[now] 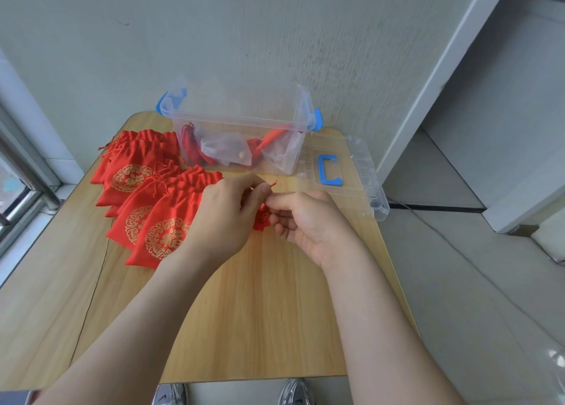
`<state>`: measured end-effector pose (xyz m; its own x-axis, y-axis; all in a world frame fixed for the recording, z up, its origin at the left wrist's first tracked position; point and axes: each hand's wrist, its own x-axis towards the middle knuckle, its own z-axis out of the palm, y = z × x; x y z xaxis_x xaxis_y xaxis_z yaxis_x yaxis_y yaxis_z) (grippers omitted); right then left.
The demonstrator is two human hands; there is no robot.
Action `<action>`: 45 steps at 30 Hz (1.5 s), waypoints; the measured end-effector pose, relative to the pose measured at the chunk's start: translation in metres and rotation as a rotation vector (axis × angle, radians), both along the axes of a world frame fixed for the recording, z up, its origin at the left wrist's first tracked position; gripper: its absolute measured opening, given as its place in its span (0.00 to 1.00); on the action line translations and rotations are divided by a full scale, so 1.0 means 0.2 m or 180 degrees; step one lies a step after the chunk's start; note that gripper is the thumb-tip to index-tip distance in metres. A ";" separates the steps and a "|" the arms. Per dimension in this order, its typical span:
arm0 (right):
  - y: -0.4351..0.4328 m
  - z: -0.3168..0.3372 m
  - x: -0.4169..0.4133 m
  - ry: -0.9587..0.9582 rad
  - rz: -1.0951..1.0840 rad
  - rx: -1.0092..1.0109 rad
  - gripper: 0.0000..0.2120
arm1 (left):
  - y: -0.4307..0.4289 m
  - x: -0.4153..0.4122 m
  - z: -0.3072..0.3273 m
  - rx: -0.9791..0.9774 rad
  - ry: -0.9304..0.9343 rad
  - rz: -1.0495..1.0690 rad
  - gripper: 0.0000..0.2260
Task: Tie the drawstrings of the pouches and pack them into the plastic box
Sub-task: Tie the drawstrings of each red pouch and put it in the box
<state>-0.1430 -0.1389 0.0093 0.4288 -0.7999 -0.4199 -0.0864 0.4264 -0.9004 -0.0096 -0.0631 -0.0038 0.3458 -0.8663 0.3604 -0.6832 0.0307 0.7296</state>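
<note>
Light wooden bench [260, 313], clear plastic box with blue latches [241, 122] at its far edge, red bits already inside. Pile of red gold-printed fabric pouches [143, 190] on the left. Mid-bench, left hand [226, 218] and right hand [312, 224] both have fingers curled, pinching the drawstring [273, 184] of a small red pouch [260, 220].

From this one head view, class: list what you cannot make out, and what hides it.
Head view, pouch: mostly behind left hand and right hand; knot unclear.
Head view, box contents: blurred through cloudy bags.
Head view, pile: lower pouches covered by upper ones; count unclear.
Head view, shoes: cut by bottom edge.
</note>
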 end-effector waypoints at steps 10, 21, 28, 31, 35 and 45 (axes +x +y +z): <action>0.00 0.01 -0.02 0.0219 0.0386 -0.0956 0.05 | 0.02 0.02 0.03 0.0098 0.0296 0.0030 0.09; 0.01 0.00 -0.02 0.1792 0.0755 -0.2716 0.05 | 0.01 0.05 0.01 0.0605 0.0174 0.0215 0.09; 0.04 0.00 -0.01 0.2033 0.0646 -0.3102 0.03 | 0.01 0.05 0.02 0.0663 0.0352 0.0367 0.10; 0.05 0.00 -0.01 0.2212 0.0728 -0.3386 0.04 | 0.01 0.06 0.03 0.0692 0.0559 0.0395 0.11; 0.04 0.00 -0.01 0.2262 0.0675 -0.3756 0.07 | 0.01 0.07 0.05 0.0752 0.0876 0.0357 0.12; 0.04 -0.04 -0.02 0.1438 0.0869 -0.2724 0.09 | -0.01 0.04 0.04 0.0538 0.1837 0.0197 0.13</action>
